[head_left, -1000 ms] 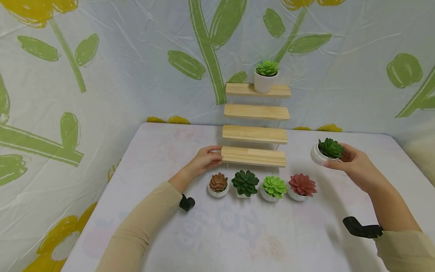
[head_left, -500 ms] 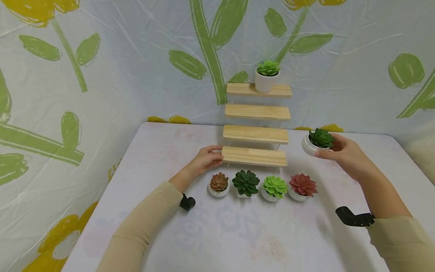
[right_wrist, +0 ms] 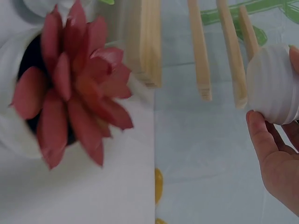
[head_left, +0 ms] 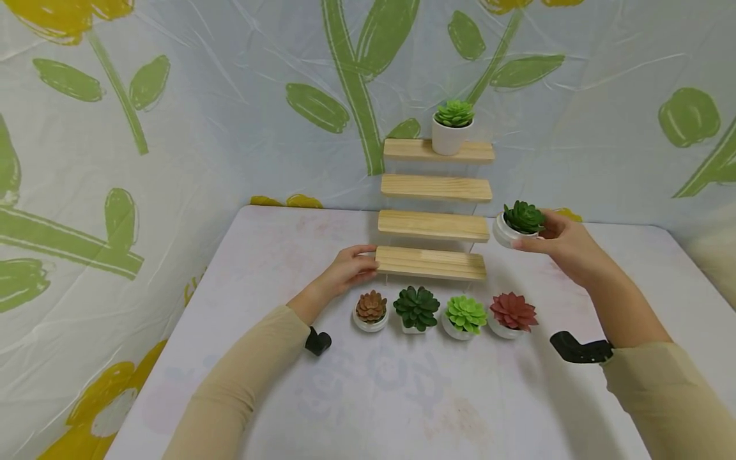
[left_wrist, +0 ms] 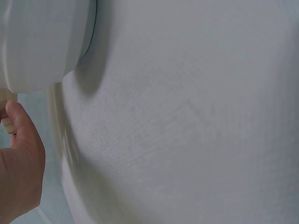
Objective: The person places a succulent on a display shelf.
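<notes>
Your right hand [head_left: 569, 248] pinches a pot [head_left: 506, 234]. Your left hand [head_left: 343, 271] pinches the shelf [head_left: 430, 262]; a brown plant [head_left: 370, 308] sits near its fingers.

Six plants [head_left: 523, 218] in all: two light green, two darker green, one brown, one red. Six white pots [head_left: 451, 139], one to each plant. By place, four in a row, one up top, one held. Four shelves [head_left: 435, 187]. Two hands [head_left: 568, 246], two sleeves [head_left: 238, 374], two black wrist pieces [head_left: 579, 349]. One table [head_left: 345, 415].
</notes>
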Tool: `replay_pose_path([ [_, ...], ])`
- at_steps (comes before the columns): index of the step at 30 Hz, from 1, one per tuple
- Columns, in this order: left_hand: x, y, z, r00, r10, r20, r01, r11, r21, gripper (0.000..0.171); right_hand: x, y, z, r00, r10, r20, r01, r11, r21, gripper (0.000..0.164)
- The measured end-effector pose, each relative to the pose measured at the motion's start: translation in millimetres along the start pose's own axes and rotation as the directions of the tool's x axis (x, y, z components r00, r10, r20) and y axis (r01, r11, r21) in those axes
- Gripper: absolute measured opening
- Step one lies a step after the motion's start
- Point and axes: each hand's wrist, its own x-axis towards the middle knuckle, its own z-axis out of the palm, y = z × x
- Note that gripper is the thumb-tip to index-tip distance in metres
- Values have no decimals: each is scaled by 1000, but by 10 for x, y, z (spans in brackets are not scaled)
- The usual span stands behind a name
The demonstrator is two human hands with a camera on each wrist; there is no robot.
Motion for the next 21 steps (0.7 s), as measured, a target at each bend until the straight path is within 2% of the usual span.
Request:
replay_pose_path([
  [11,5,3,4,1000,3,-3,-3,1000,1,49,217,-249,109,999,-29,26,26,990,136,73],
  [15,11,-4,3,1000,6,-8,-6,1000,-2,49,306,-313,166,997,-65,30,59,980,192,68],
  [21,16,-17,10,1000,12,-12,-12,1000,1,49,422,-391,259,995,-97,2,93,965,244,60],
])
